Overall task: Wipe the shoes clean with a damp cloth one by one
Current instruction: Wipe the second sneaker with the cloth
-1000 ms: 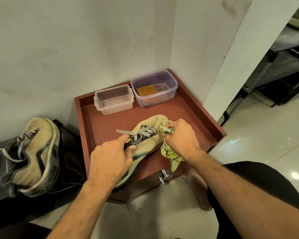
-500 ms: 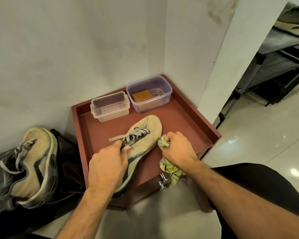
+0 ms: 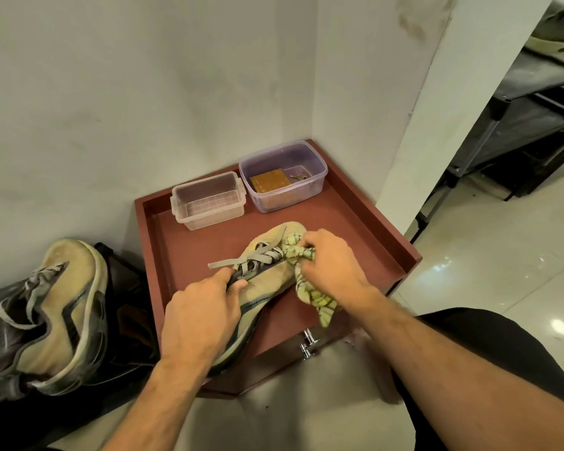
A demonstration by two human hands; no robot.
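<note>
Only lettering in view: small light print on dark stripe along side of tan shoe (image 3: 267,284), just beyond thumb of left hand (image 3: 202,315). Print too small and blurred to read with certainty; final letters resemble "SUPPOR", rest unclear. No legible brand, number or sign elsewhere. Second shoe (image 3: 62,307) at left shows dark zigzag markings only, no readable letters. Clear container (image 3: 209,200) and purple-tinted container (image 3: 282,175) carry no readable label.

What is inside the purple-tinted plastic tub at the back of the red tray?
The purple-tinted plastic tub holds a flat orange-brown square and a small dark item, too small to identify. Underneath the square is hidden.
</note>
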